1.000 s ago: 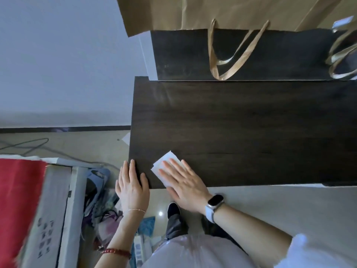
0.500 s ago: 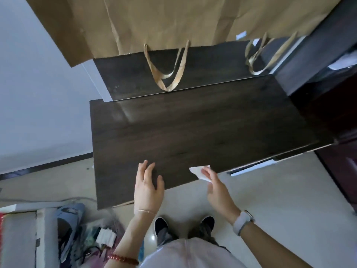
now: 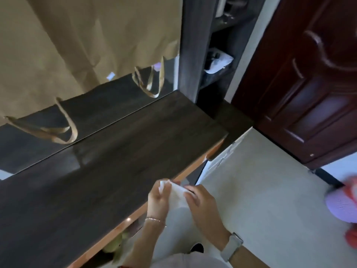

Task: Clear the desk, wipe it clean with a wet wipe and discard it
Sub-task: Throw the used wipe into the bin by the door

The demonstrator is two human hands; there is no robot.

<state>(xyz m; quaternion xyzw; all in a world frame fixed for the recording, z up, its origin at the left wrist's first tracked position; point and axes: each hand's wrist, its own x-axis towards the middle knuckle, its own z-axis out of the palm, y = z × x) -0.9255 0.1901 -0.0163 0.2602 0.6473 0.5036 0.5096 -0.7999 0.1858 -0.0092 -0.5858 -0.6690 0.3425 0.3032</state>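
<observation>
The dark wooden desk (image 3: 108,171) runs from lower left to upper right, its top bare. A white wet wipe (image 3: 176,192) is held up just off the desk's front edge, above the floor. My left hand (image 3: 157,198) pinches its left side and my right hand (image 3: 201,204), with a watch on the wrist, grips its right side. Part of the wipe is hidden behind my fingers.
Brown paper bags (image 3: 77,45) with looped handles stand on the raised back ledge. A dark shelf unit (image 3: 214,60) and a dark red door (image 3: 309,80) are at right. Pale floor (image 3: 270,190) lies beside the desk, with a blurred pink and purple object (image 3: 342,204) at far right.
My right hand lifted the wipe off the desk top. My left hand left the desk and took hold of the wipe too. The view swung right toward the door.
</observation>
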